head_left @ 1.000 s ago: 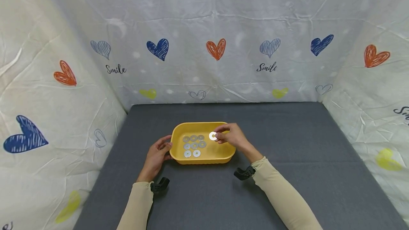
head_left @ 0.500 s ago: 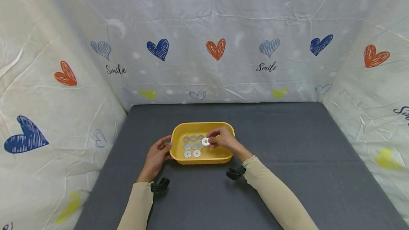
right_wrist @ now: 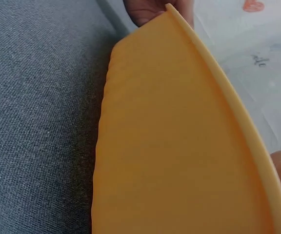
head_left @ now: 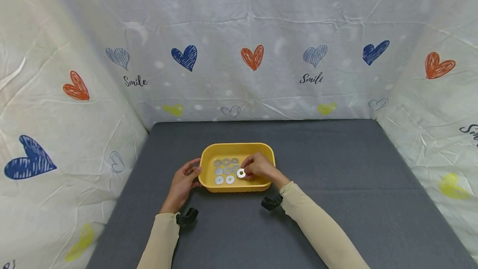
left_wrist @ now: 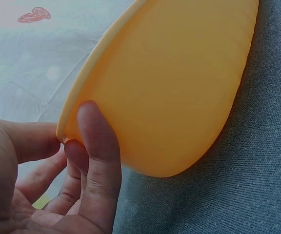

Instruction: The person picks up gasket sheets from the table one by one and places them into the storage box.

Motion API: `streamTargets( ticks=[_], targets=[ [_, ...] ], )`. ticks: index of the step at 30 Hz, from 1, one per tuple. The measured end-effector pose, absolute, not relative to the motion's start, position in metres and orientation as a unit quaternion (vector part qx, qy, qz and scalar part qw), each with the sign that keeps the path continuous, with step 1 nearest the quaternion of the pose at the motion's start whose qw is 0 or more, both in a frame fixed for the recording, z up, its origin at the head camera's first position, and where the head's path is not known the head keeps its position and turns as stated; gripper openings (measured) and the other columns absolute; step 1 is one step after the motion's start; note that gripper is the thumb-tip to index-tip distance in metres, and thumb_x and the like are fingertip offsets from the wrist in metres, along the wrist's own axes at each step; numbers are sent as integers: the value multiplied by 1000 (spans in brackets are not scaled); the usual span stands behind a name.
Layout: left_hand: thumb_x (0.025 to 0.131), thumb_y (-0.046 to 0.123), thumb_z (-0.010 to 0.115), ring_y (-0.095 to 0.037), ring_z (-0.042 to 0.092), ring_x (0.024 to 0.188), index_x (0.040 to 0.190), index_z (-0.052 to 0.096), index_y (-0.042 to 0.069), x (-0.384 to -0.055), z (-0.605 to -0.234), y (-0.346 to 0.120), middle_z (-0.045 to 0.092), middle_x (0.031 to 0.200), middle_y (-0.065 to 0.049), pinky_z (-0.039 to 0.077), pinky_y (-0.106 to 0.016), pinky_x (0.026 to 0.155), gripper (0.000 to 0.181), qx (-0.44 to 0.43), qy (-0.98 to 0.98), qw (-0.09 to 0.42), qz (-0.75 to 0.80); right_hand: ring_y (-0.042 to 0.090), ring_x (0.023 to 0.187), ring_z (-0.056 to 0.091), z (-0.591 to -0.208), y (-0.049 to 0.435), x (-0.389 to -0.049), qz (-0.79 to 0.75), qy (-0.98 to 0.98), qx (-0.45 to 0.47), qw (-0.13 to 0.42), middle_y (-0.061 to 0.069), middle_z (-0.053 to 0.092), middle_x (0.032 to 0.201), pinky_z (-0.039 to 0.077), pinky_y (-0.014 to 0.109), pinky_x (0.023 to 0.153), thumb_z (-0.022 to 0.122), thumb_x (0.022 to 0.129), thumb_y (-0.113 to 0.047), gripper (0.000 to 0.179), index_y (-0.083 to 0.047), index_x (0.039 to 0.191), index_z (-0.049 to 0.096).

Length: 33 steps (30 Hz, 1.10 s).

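Observation:
A yellow plastic tray point(head_left: 254, 189) stands on the dark grey table. My left hand point(head_left: 181, 185) grips its left end; in the left wrist view the thumb and fingers pinch the tray's rim point(left_wrist: 89, 66). Inside the tray, my right hand point(head_left: 260, 166) pinches a flat silver washer point(head_left: 241, 173) with a hole in its middle, tilted toward the camera. Several like washers point(head_left: 219, 180) lie in rows on the tray floor, left of that hand. The right wrist view shows mostly the tray's outer wall point(right_wrist: 170, 126), which hides the washers and nearly all of my right hand.
Dark grey cloth point(head_left: 328, 157) covers the table. White curtains point(head_left: 280, 11) printed with hearts and the word Smile stand behind and at both sides. Black wrist straps point(head_left: 271, 202) sit at both cuffs of the beige sleeves point(head_left: 317, 219).
My right hand has moved left and then toward the near side of the tray with the washer, down beside the rows. My left hand has stayed at the tray's end.

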<state>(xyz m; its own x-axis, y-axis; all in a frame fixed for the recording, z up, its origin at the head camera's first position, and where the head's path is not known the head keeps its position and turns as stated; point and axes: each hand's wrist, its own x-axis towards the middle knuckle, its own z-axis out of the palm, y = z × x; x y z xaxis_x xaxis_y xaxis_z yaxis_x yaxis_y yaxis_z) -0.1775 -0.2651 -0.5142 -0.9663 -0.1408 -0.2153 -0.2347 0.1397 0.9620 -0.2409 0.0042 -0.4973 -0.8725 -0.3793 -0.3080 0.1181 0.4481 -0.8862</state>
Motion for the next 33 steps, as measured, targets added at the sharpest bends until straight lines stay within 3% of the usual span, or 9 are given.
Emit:
streamTargets(
  ticks=[12, 20, 26, 33],
  targets=[
    [100, 26, 59, -16, 64, 85, 143, 49, 20, -179, -515, -265, 57, 121, -12, 58, -30, 70, 45, -121, 749, 40, 651, 20, 60, 68, -497, 4, -239, -499, 825, -83, 252, 11, 70, 74, 60, 34, 62, 67, 88, 1, 9, 0, 94, 73],
    [100, 27, 59, -17, 63, 85, 142, 49, 21, -181, -516, -264, 57, 121, -12, 58, -30, 70, 44, -124, 750, 38, 649, 20, 57, 65, -493, 5, -236, -487, 838, -102, 223, 13, 70, 72, 58, 32, 57, 68, 86, -2, 13, 0, 99, 73],
    [100, 27, 59, -18, 63, 87, 142, 49, 20, -181, -515, -264, 57, 124, -14, 58, -30, 71, 44, -126, 756, 37, 641, 29, 74, 72, -483, 10, -234, -523, 824, -110, 190, 15, 70, 92, 60, 39, 65, 64, 93, -11, 21, 1, 110, 69],
    [104, 34, 47, -14, 64, 90, 143, 49, 13, -173, -509, -264, 57, 124, -15, 59, -30, 71, 44, -140, 781, 22, 608, 32, 81, 73, -476, 28, -231, -561, 807, -139, 122, 23, 70, 102, 61, 40, 68, 64, 95, -12, 29, 0, 121, 65]
  ],
)
